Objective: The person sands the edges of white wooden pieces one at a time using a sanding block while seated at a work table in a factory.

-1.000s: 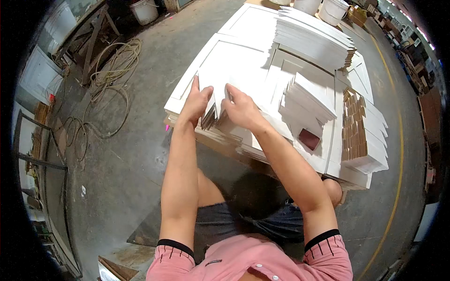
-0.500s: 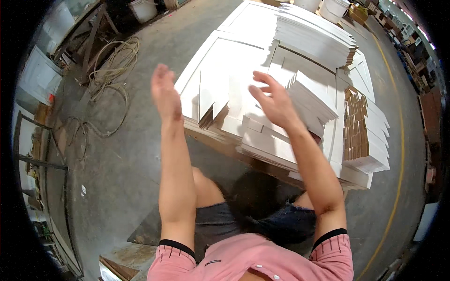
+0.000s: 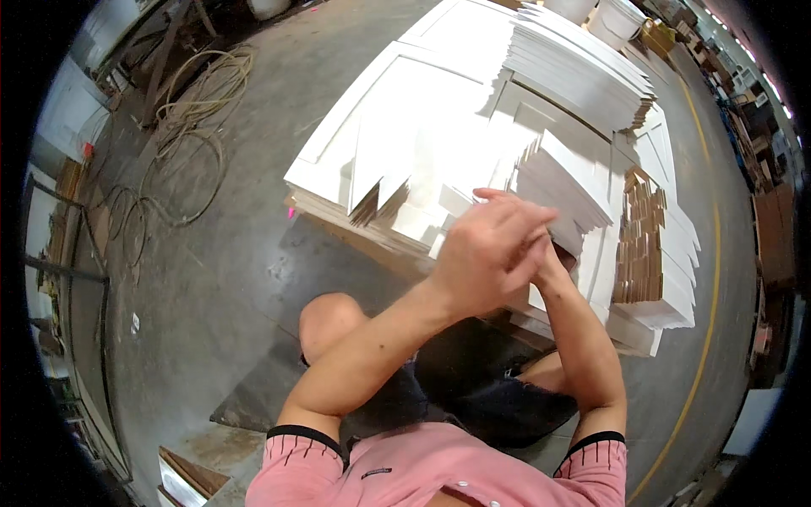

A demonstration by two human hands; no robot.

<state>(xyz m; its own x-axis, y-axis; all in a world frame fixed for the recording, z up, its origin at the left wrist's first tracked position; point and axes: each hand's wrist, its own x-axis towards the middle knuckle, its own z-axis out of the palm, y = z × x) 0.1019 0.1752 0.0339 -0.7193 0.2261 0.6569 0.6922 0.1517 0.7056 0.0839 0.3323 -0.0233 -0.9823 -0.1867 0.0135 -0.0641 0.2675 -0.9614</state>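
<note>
My left hand [image 3: 490, 249] crosses in front of my right hand [image 3: 547, 258] over the near edge of a stack of white panels [image 3: 405, 72]. The two hands overlap and seem to touch. On the left hand the thumb stands apart from the stretched, slightly blurred fingers, and nothing shows in it. The left hand hides most of the right hand's fingers. Behind the hands, a fanned row of white strips [image 3: 562, 182] lies on the panels. To the left sit some white pointed pieces [image 3: 372, 169] with brown ends.
A long row of white boards [image 3: 574, 72] lies at the far side, and white pieces with brown edges [image 3: 642, 245] stand at the right. Pale buckets [image 3: 615, 21] stand beyond. A coiled hose [image 3: 198, 93] lies on the floor at left. My knees are below the stack's near edge.
Both hands were apart, raised over the stack with fingers spread. The left hand has swung right and nearer, across the right hand, which has lowered. The view has shifted slightly.
</note>
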